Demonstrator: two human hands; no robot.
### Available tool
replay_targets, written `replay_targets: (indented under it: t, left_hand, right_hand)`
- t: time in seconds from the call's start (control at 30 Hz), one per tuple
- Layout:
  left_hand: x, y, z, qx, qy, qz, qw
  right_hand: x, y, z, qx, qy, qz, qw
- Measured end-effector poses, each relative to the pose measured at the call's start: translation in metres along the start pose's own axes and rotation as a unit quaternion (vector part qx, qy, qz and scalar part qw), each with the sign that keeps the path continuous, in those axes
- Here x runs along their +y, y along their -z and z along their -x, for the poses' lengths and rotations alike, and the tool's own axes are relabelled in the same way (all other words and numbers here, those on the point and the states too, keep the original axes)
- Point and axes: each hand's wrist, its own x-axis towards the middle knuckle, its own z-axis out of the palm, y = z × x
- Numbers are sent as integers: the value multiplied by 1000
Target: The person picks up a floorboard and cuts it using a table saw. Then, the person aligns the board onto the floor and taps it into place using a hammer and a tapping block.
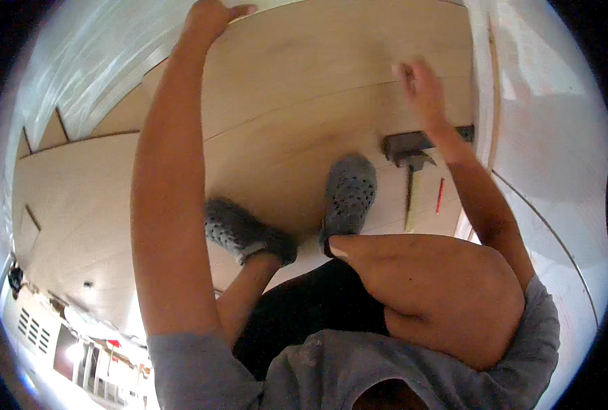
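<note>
My left hand (212,19) reaches to the far edge of the wood-look floor planks (297,61), by a pale strip. Its thumb sticks out to the right, apart from the other fingers, which are partly hidden at the top of the view. Over the planks on the right is my right hand (423,89), smeared by motion with its fingers seemingly curled; whether anything is in them cannot be made out. Below that hand a dark bar-shaped block (406,144) lies near the wall. Touching or close to it is a hammer (413,164). A red pencil (440,196) lies beside the hammer.
Crinkled translucent sheeting (92,61) covers the floor at far left, against stepped plank ends (116,117). A white wall (543,130) with a trim strip runs along the right. My feet in grey perforated clogs (350,191) stand on the planks. A white slatted object (102,372) is at lower left.
</note>
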Motion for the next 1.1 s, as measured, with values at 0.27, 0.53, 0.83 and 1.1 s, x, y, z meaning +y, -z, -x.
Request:
replay_targets:
  t: [0.27, 0.53, 0.83, 1.1]
  left_hand:
    - [-3, -7, 0, -4, 10, 21, 1000]
    - [-4, -5, 0, -39, 72, 98, 992]
    - [15, -14, 10, -10, 108, -48, 993]
    - [10, -26, 7, 19, 110, 5, 994]
  right_hand:
    - [29, 41, 251, -173, -209, 146, 951]
    - [69, 63, 267, -271, -304, 58, 912]
    - [82, 96, -69, -172, 2, 215, 961]
    - [-106, 67, -341, -139, 191, 353, 905]
